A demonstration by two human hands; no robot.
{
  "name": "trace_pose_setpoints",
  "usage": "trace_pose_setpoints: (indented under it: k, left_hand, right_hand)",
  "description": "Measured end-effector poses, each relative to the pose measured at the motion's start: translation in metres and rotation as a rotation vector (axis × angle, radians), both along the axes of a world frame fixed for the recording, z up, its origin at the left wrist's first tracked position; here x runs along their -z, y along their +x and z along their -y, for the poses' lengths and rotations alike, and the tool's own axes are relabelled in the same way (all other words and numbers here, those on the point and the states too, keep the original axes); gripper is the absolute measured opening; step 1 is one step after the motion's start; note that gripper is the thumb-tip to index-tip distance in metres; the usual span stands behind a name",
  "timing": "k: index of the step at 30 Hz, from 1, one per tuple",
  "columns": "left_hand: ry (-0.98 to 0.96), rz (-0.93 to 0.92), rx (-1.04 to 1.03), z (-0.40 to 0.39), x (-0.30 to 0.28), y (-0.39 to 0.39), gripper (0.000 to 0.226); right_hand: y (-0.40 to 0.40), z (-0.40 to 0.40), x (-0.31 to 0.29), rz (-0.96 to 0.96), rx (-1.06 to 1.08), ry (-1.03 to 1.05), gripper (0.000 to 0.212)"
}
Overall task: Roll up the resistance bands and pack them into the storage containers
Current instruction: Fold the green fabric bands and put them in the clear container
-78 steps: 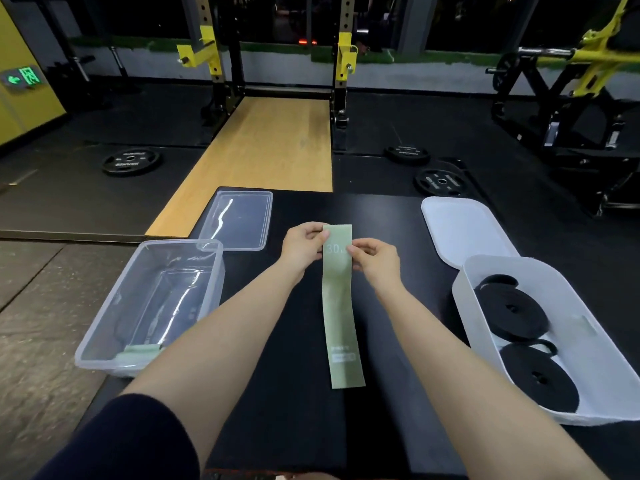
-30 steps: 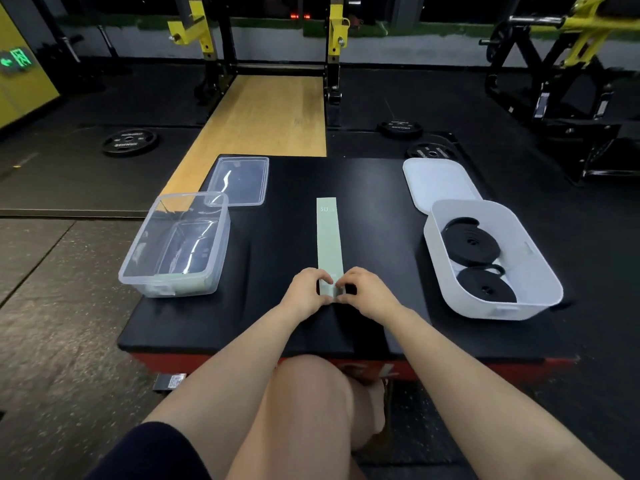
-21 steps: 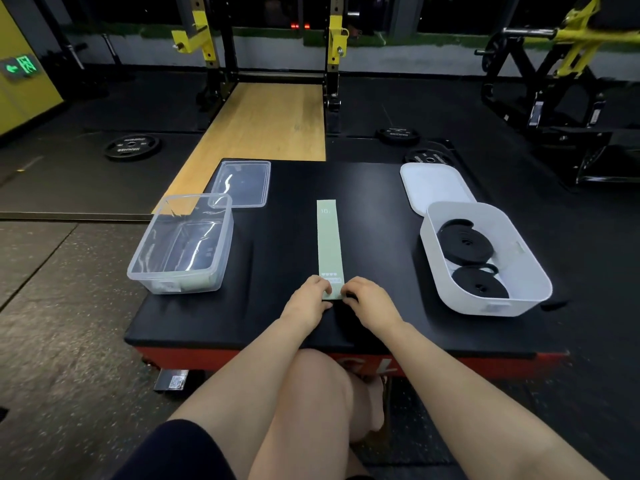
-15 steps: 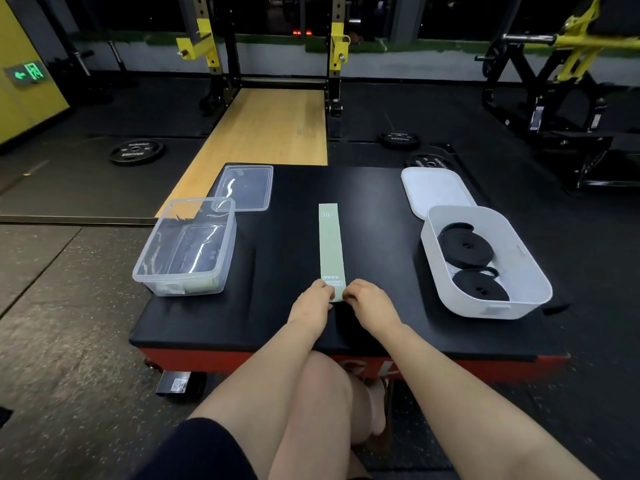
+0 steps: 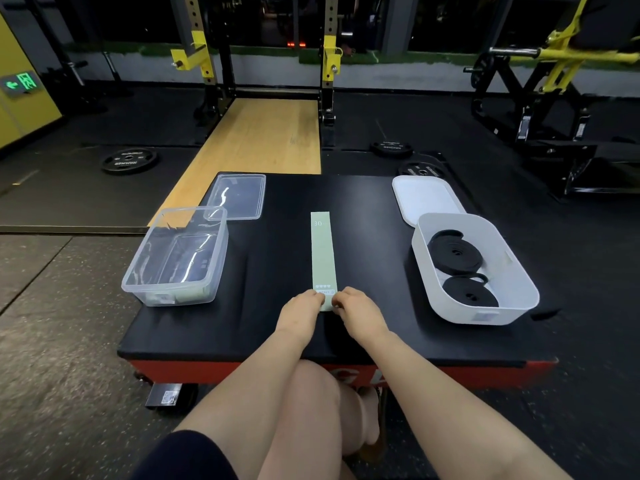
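Note:
A pale green resistance band (image 5: 322, 252) lies flat and straight down the middle of the black platform (image 5: 277, 327), marked "30" at its far end. My left hand (image 5: 300, 310) and my right hand (image 5: 356, 308) pinch the band's near end from either side. On the left stands a clear plastic container (image 5: 175, 258) with something pale green at its near bottom. On the right, a white container (image 5: 474, 268) holds two rolled black bands (image 5: 455, 252).
A clear lid (image 5: 239, 195) lies behind the clear container and a white lid (image 5: 427, 199) behind the white one. The platform's red front edge (image 5: 346, 374) is just above my knees. Weight plates (image 5: 130, 160) lie on the gym floor beyond, with yellow racks behind.
The band was held at its far end and is now laid flat. Both hands have come back to its near end and pinch it there. The view has pulled back.

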State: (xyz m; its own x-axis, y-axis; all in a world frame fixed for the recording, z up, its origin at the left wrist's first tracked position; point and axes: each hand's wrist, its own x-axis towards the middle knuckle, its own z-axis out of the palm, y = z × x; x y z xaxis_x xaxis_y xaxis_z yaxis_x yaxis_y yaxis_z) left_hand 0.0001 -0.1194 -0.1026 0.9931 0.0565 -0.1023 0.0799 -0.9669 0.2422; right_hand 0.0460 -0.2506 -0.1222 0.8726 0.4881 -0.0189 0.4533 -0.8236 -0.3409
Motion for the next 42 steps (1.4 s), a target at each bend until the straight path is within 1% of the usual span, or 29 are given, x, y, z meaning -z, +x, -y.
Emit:
trace_pose_setpoints:
  k: [3,5,7,9,13,17,20,25,28,30,35,42]
  left_hand:
    - [0.02,-0.013,0.01,-0.001,-0.002,0.002,0.021]
    - [0.007,-0.019,0.003,-0.003,-0.003,0.004,0.024]
    - [-0.043,-0.05,-0.029,-0.004,-0.002,0.006,0.023]
    - [-0.117,-0.069,-0.066,-0.005,-0.002,0.007,0.015]
    - [-0.162,-0.052,-0.076,-0.005,0.004,0.004,0.024]
    - [-0.253,-0.059,-0.138,-0.003,0.002,-0.003,0.016]
    - [-0.314,-0.083,-0.167,-0.003,-0.001,-0.01,0.023]
    - [-0.338,-0.091,-0.187,0.001,0.001,-0.021,0.026]
    - [-0.329,-0.093,-0.215,0.006,0.003,-0.028,0.022]
    - [-0.319,-0.072,-0.224,0.008,0.005,-0.03,0.019]
    - [-0.314,-0.028,-0.212,0.007,0.008,-0.032,0.015]
    - [-0.332,0.021,-0.167,0.0,0.009,-0.032,0.013]
  right_hand:
    - [0.001,-0.002,0.002,0.021,0.013,-0.015,0.02]
    - [0.002,-0.002,0.004,0.01,0.042,0.019,0.019]
    - [0.004,-0.002,0.003,-0.016,0.063,0.061,0.019]
    - [0.005,-0.001,0.004,-0.048,0.062,0.09,0.019]
    - [0.001,0.003,0.002,-0.096,0.057,0.118,0.016]
    - [-0.006,0.007,-0.002,-0.128,0.036,0.113,0.015]
    - [-0.014,0.01,-0.003,-0.155,0.026,0.114,0.014]
    - [-0.029,0.015,-0.005,-0.219,0.048,0.15,0.011]
    - [-0.036,0.018,-0.004,-0.247,0.057,0.169,0.011]
    - [-0.039,0.019,-0.002,-0.229,0.059,0.169,0.014]
    - [-0.048,0.017,0.006,-0.175,0.109,0.246,0.02]
    - [-0.048,0.015,0.015,-0.103,0.157,0.321,0.012]
